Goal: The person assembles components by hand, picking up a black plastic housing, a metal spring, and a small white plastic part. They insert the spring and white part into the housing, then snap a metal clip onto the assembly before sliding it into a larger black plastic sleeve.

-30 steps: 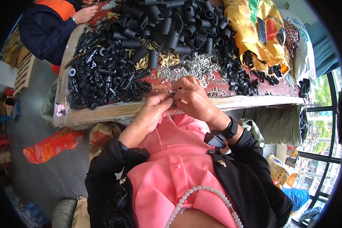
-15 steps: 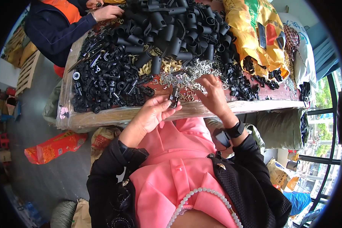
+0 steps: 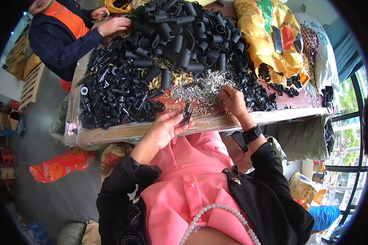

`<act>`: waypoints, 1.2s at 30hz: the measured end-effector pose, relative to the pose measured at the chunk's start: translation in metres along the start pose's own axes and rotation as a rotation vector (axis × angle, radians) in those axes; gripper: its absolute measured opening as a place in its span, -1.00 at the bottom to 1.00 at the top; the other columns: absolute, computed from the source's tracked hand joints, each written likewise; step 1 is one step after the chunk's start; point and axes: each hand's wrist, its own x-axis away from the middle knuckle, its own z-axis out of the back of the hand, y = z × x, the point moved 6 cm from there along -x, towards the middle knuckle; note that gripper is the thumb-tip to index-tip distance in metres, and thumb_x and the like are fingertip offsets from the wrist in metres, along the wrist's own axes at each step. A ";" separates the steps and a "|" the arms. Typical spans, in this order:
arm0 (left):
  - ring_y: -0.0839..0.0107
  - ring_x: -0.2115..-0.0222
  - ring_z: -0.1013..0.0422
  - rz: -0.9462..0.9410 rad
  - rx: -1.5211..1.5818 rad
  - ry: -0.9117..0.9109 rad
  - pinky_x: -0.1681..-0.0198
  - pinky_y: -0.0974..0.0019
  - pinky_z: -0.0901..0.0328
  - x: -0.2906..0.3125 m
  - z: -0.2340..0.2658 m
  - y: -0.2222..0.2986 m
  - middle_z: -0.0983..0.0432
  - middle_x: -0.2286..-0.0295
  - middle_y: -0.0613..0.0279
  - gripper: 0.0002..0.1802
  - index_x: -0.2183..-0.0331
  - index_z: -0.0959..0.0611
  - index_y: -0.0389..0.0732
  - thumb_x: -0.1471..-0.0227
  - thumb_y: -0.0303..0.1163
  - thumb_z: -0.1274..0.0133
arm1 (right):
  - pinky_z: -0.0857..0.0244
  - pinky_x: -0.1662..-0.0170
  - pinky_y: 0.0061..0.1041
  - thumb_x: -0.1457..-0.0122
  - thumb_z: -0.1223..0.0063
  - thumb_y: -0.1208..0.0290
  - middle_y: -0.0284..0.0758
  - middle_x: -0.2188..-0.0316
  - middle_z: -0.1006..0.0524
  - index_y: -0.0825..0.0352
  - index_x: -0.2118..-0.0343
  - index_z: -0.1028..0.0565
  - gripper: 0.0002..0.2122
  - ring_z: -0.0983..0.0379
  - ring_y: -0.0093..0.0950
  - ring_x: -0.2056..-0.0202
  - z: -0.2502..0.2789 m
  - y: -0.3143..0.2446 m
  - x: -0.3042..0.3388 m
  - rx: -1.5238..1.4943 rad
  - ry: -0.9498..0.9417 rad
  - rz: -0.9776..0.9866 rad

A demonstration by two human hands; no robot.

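Note:
My left hand (image 3: 163,130) pinches a small black part with a metal piece at its top (image 3: 187,114), between thumb and fingers, just over the table's front edge. My right hand (image 3: 234,103) is at the right side of a heap of small silver metal clips (image 3: 210,87). Its fingers are curled together, and whatever they hold, if anything, is hidden. Gold-coloured clips (image 3: 183,77) lie behind the silver ones. To the left spreads a pile of small black plastic parts (image 3: 122,98).
Black tube-shaped pieces (image 3: 180,45) are heaped at the back. A yellow sack (image 3: 253,36), with a phone (image 3: 277,40) on it, spills black parts at the right. Across the left corner a co-worker's hand (image 3: 114,26) reaches into the pile. The wooden table edge (image 3: 151,128) runs before me.
My right hand has shifted slightly right and its fingers have curled closer together. My left hand still holds the black part. The whole view has shifted slightly.

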 end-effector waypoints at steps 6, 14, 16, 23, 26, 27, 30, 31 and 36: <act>0.23 0.27 -0.36 0.001 0.009 0.019 0.25 0.43 -0.30 -0.001 0.001 0.000 -0.38 0.31 0.04 -0.75 0.25 -0.39 -0.35 0.01 -0.44 0.16 | -0.24 0.56 -0.73 -0.06 0.22 0.57 -0.37 0.59 -0.43 0.44 0.44 -0.34 -0.92 -0.35 -0.68 0.61 -0.005 0.008 0.002 -0.579 -0.062 -0.257; 0.26 0.30 -0.37 -0.009 0.007 0.010 0.28 0.42 -0.31 0.001 0.001 -0.001 -0.40 0.33 0.08 -0.75 0.24 -0.39 -0.31 0.01 -0.42 0.16 | -0.20 0.61 -0.75 -0.08 0.22 0.53 -0.36 0.64 -0.42 0.39 0.45 -0.33 -0.93 -0.31 -0.67 0.67 -0.009 0.014 0.008 -0.627 -0.129 -0.307; 0.27 0.31 -0.38 -0.016 0.000 0.007 0.28 0.42 -0.31 0.001 0.000 0.000 -0.40 0.33 0.08 -0.75 0.24 -0.39 -0.31 0.01 -0.41 0.15 | -0.18 0.62 -0.76 -0.08 0.21 0.52 -0.38 0.65 -0.41 0.38 0.46 -0.33 -0.93 -0.29 -0.68 0.68 -0.009 0.013 0.007 -0.677 -0.135 -0.325; 0.30 0.30 -0.37 -0.038 -0.009 0.012 0.24 0.38 -0.28 -0.001 -0.004 -0.001 -0.40 0.31 0.09 -0.74 0.23 -0.40 -0.28 0.01 -0.39 0.15 | -0.09 0.65 -0.78 -0.10 0.19 0.45 -0.41 0.69 -0.36 0.31 0.47 -0.32 -0.92 -0.22 -0.68 0.71 -0.023 -0.013 0.013 -1.195 -0.240 -0.425; 0.31 0.26 -0.35 -0.068 0.005 -0.018 0.18 0.35 -0.24 -0.003 -0.013 0.004 -0.40 0.31 0.10 -0.73 0.23 -0.40 -0.26 0.01 -0.38 0.14 | -0.08 0.64 -0.78 -0.10 0.20 0.45 -0.42 0.70 -0.34 0.31 0.44 -0.30 -0.94 -0.23 -0.68 0.69 -0.028 -0.040 0.017 -1.307 -0.333 -0.423; 0.31 0.26 -0.35 -0.068 0.007 -0.015 0.18 0.35 -0.24 -0.003 -0.015 0.004 -0.40 0.31 0.10 -0.73 0.23 -0.40 -0.26 0.01 -0.38 0.14 | -0.08 0.64 -0.78 -0.10 0.20 0.45 -0.42 0.70 -0.34 0.31 0.44 -0.30 -0.94 -0.23 -0.68 0.69 -0.030 -0.046 0.018 -1.307 -0.336 -0.425; 0.45 0.29 -0.35 -0.089 0.047 -0.062 0.21 0.40 -0.23 -0.005 -0.021 0.006 -0.43 0.34 0.22 -0.79 0.31 -0.46 -0.22 0.04 -0.36 0.09 | -0.02 0.65 -0.78 -0.10 0.20 0.43 -0.44 0.71 -0.32 0.28 0.39 -0.29 -0.94 -0.16 -0.69 0.71 -0.038 -0.062 0.021 -1.324 -0.409 -0.430; 0.45 0.29 -0.35 -0.089 0.049 -0.062 0.21 0.40 -0.23 -0.007 -0.021 0.005 -0.43 0.34 0.22 -0.79 0.31 -0.46 -0.22 0.04 -0.36 0.09 | -0.02 0.65 -0.78 -0.10 0.20 0.43 -0.44 0.71 -0.32 0.28 0.39 -0.29 -0.94 -0.16 -0.69 0.71 -0.041 -0.063 0.021 -1.323 -0.410 -0.430; 0.34 0.22 -0.32 -0.105 0.104 -0.095 0.16 0.34 -0.21 -0.022 -0.015 0.005 -0.40 0.31 0.13 -0.78 0.28 -0.44 -0.20 0.04 -0.37 0.10 | -0.14 0.63 -0.69 -0.07 0.16 0.45 -0.37 0.71 -0.37 0.34 0.45 -0.30 -0.92 -0.29 -0.61 0.68 -0.050 -0.047 0.004 -1.039 -0.367 -0.314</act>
